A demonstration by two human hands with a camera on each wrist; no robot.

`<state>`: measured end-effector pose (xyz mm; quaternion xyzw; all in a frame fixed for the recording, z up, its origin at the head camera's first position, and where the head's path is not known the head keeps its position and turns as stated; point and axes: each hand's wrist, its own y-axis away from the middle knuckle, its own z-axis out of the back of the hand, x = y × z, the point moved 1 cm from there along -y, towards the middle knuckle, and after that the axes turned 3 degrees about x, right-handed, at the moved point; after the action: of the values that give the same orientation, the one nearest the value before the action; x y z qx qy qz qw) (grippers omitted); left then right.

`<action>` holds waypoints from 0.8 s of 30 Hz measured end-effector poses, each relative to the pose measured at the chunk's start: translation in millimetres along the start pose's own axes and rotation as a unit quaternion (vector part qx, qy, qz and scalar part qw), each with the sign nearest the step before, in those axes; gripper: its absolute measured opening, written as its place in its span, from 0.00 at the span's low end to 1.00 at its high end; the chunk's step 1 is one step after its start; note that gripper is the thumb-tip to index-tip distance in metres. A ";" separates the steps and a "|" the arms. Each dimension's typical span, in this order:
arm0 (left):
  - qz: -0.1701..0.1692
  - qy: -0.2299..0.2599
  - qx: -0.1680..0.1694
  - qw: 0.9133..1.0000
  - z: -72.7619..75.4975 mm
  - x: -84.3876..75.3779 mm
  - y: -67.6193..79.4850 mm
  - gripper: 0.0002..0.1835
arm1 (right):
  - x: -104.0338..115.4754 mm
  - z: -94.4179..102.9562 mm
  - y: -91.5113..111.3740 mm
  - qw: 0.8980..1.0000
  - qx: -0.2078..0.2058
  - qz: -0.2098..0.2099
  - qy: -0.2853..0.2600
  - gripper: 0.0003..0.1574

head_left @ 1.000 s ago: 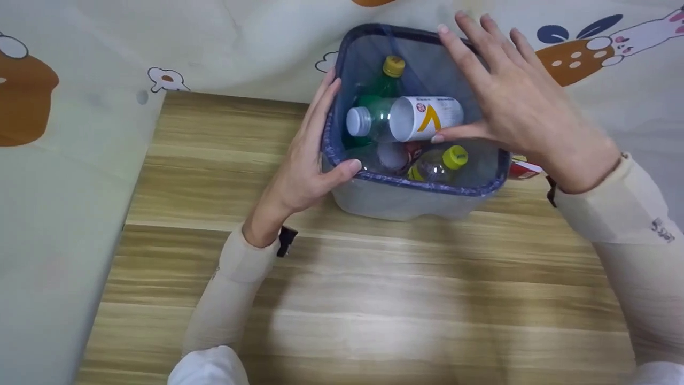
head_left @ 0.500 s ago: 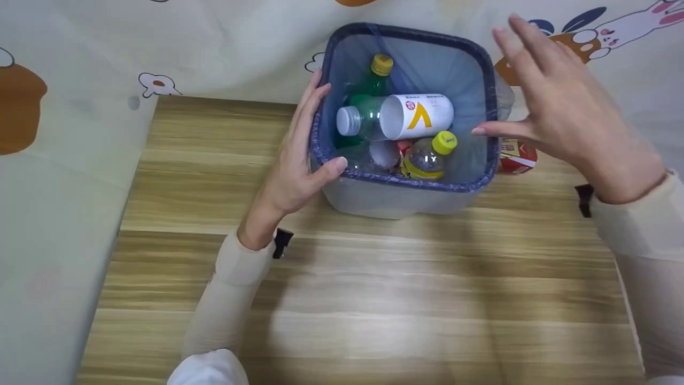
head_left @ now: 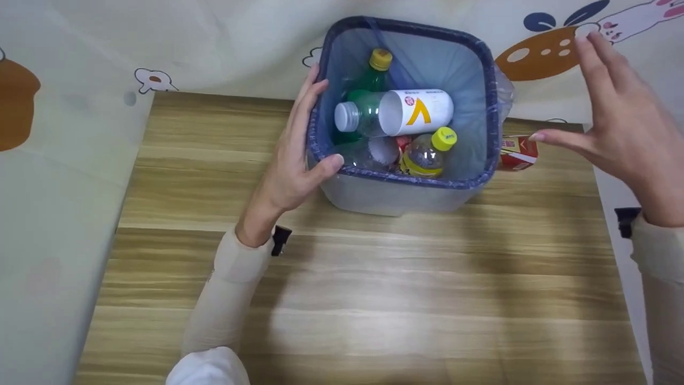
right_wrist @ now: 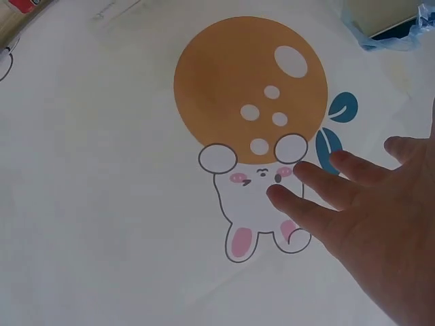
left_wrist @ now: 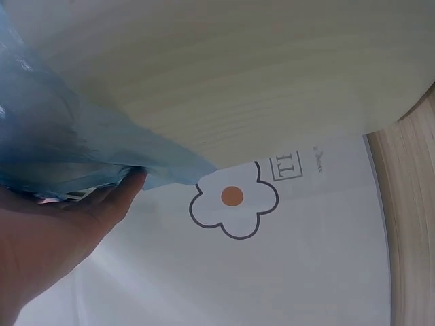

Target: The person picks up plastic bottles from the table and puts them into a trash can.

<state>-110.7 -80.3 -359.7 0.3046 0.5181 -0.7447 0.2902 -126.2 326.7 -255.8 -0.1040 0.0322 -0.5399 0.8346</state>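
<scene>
A squarish bin (head_left: pixel 395 195) lined with a bluish plastic bag (head_left: pixel 470 128) stands on the wooden tabletop. My left hand (head_left: pixel 291 166) rests on its left side, fingers fairly straight along the wall and thumb on the near rim. The left wrist view shows that hand touching the liner (left_wrist: pixel 61 129). Inside lie a green bottle (head_left: pixel 371 80) with a yellow cap, a clear white-capped bottle (head_left: pixel 419 112) with a white label, and a yellow-capped clear bottle (head_left: pixel 425 155). Another clear bottle (head_left: pixel 368 152) is partly hidden. To the right, my right hand (head_left: pixel 630 128) hovers with spread fingers, holding nothing.
A red carton (head_left: pixel 518 152) lies just right of the bin. Behind stands a pale printed sheet (head_left: pixel 230 48) with cartoon figures. The wooden tabletop (head_left: pixel 374 299) extends in front of the bin, its right edge near my right arm.
My right hand has moved right, from over the bin to beyond the red carton, which now shows more fully. My left hand stays at the bin, whose contents look the same.
</scene>
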 end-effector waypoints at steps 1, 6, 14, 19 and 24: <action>0.003 -0.001 -0.001 1.000 0.3 0.0 0.4 0.52 | -0.3 0.3 -0.4 1.000 -0.003 0.001 0.001 0.75; 0.009 -0.001 -0.007 1.000 -0.3 1.4 -0.4 0.54 | -4.9 0.8 -1.8 1.000 -0.020 0.010 0.009 0.74; 0.017 0.028 -0.020 0.999 -3.5 3.4 -1.2 0.56 | -15.1 -16.7 4.6 0.999 -0.016 0.021 0.019 0.76; 0.023 0.041 -0.024 0.999 -3.9 2.6 0.2 0.57 | -22.0 -37.8 9.3 1.000 0.017 0.021 0.002 0.75; 0.026 0.039 -0.022 0.999 -5.1 1.1 0.2 0.58 | -28.3 -61.0 15.4 0.998 0.059 -0.008 -0.017 0.76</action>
<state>-110.4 -75.6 -362.1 0.3406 0.5368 -0.7129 0.2959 -134.3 350.0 -320.2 -0.0638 -0.0143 -0.5456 0.8355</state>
